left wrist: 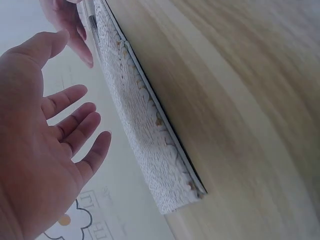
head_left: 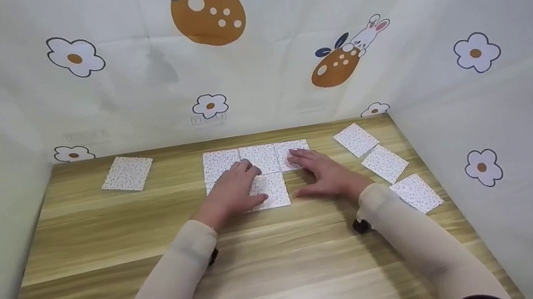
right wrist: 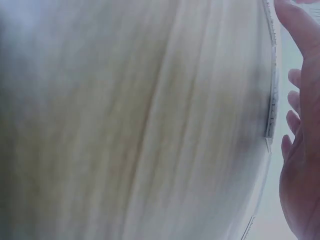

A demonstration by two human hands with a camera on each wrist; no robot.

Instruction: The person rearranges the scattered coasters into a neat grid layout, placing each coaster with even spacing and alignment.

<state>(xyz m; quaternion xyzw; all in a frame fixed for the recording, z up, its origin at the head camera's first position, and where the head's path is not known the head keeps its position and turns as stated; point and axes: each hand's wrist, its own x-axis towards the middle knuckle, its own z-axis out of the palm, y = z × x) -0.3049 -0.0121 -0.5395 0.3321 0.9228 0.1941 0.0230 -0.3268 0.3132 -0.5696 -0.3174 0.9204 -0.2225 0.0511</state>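
Thin square tiles with a white speckled face lie edge to edge in a block mid-table. Its back row has a left tile (head_left: 218, 163), a middle tile (head_left: 259, 157) and a right tile (head_left: 293, 145). In the front row a tile (head_left: 275, 194) shows, its left neighbour mostly covered by my left hand (head_left: 233, 191). That hand spreads over the block's left part, fingers loosely bent and holding nothing in the left wrist view. My right hand (head_left: 327, 176) has its fingertips over the back right tile and its thumb stretched toward the front tile's right side.
Three loose tiles slant down the table's right side: a back one (head_left: 356, 140), a middle one (head_left: 385, 163) and a near one (head_left: 417, 193) beside my right sleeve. Another tile (head_left: 128, 174) lies at the back left. Patterned cloth (head_left: 137, 101) walls the wooden table (head_left: 278, 279).
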